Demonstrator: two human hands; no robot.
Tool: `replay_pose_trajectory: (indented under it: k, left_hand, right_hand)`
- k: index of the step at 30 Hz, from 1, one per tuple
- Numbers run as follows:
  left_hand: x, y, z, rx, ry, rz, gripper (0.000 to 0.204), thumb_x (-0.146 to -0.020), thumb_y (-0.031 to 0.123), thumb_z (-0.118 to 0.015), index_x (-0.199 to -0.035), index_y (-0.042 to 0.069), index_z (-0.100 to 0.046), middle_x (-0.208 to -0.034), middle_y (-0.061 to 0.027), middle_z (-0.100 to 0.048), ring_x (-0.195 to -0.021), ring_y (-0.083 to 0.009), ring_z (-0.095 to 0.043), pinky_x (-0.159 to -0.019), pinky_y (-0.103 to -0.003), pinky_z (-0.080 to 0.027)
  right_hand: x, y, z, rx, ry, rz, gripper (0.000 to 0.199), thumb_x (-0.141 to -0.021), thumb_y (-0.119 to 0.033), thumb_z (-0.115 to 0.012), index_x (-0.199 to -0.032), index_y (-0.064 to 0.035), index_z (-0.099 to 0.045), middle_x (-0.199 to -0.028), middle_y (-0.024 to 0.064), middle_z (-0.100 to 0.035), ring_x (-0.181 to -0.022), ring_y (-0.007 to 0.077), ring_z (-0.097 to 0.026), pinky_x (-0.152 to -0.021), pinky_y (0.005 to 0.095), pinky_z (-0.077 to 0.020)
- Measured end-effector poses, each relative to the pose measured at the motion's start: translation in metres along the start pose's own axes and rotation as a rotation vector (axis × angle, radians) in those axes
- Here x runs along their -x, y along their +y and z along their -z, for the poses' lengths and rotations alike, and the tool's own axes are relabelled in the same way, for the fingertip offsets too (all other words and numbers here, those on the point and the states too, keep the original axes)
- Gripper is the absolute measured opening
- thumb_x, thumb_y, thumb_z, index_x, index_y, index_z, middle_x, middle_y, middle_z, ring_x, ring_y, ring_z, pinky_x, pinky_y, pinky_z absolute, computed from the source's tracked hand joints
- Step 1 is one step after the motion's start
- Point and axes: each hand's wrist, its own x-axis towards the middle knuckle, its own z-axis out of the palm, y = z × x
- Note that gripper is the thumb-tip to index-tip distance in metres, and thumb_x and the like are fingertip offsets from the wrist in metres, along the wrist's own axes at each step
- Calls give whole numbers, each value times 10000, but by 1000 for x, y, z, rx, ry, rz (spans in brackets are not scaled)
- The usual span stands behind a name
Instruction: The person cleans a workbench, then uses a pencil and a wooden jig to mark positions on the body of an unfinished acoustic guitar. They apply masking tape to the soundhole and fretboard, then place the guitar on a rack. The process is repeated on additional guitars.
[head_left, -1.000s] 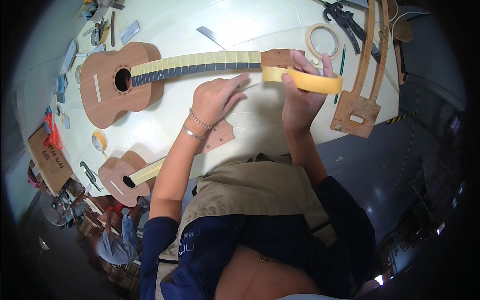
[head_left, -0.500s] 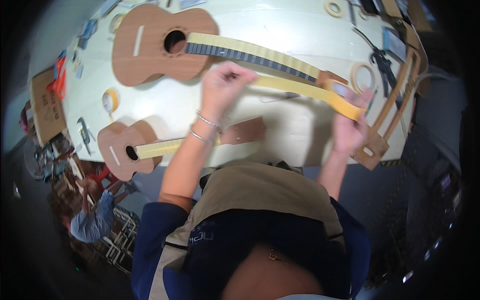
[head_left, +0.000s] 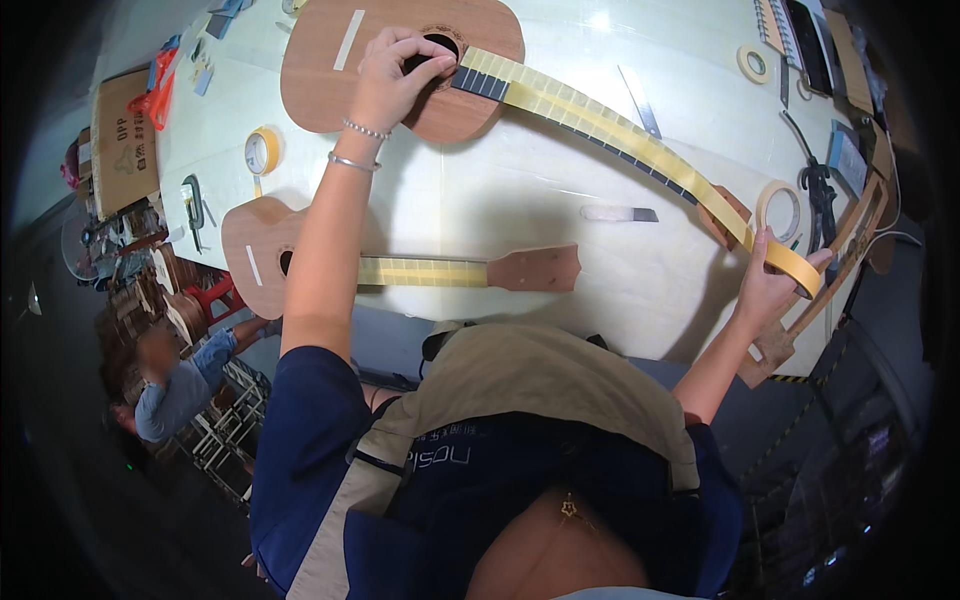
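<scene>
A larger unstrung wooden ukulele lies across the far table, its dark fretboard partly bare near the sound hole. My left hand is at the sound hole, thumb and fingertips drawn close together; whether they grip anything there is hidden. A strip of yellow masking tape runs along the neck, over most of the frets, to a tape roll. That roll is in my right hand, just past the headstock. Nearer me lies a smaller ukulele, its neck also taped, partly behind my left forearm.
A thin blade and a metal ruler lie on the table. More tape rolls and a clamp are at left. A black tool and a wooden frame are at right. Another person sits at lower left.
My left hand has moved away to the sound hole, and my right hand has gone further right with the roll. The stretched tape has come down along the fretboard. The view has shifted.
</scene>
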Motion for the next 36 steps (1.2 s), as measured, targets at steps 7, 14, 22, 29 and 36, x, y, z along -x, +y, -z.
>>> replay_pose_trajectory:
  k: [7,14,22,29,36]
  left_hand:
    - [14,58,-33,-344,149,-98,154,-737,268,-734,-766,119,-711,-925,-20,-552,-925,-204,-502,-805,-331,-393]
    - [-3,0,-5,129,-10,117,195,-730,335,-738,-783,147,-725,-948,-10,-564,-986,-206,-495,-864,-352,-405]
    - [3,-1,-8,3,-14,75,153,-747,246,-741,-797,105,-711,-913,-24,-530,-959,-193,-472,-883,-313,-373]
    - [6,-1,-12,-159,5,37,158,-729,310,-742,-775,161,-723,-934,8,-555,-995,-201,-471,-890,-343,-371]
    - [5,-4,-16,-68,120,1,230,-684,289,-783,-770,115,-659,-898,-11,-557,-893,-221,-506,-808,-351,-392]
  right_hand:
    - [3,-3,-1,-156,-13,2,927,-816,-294,-699,-1413,92,-104,-977,127,-688,-1163,205,-520,-1002,312,-365]
    - [8,-4,0,8,-50,83,898,-792,-205,-720,-1414,88,-143,-966,88,-697,-1069,159,-582,-1108,325,-202]
    - [6,15,-24,-327,-60,-40,1031,-756,-271,-770,-1366,196,-81,-1008,178,-648,-1046,152,-562,-1034,293,-313]
    - [3,22,-27,-323,-19,-59,1030,-768,-221,-766,-1360,207,-40,-1194,271,-526,-1060,192,-548,-999,289,-361]
    - [8,18,-25,-535,-105,-127,1052,-789,-123,-734,-1400,115,89,-949,157,-653,-888,158,-622,-847,254,-467]
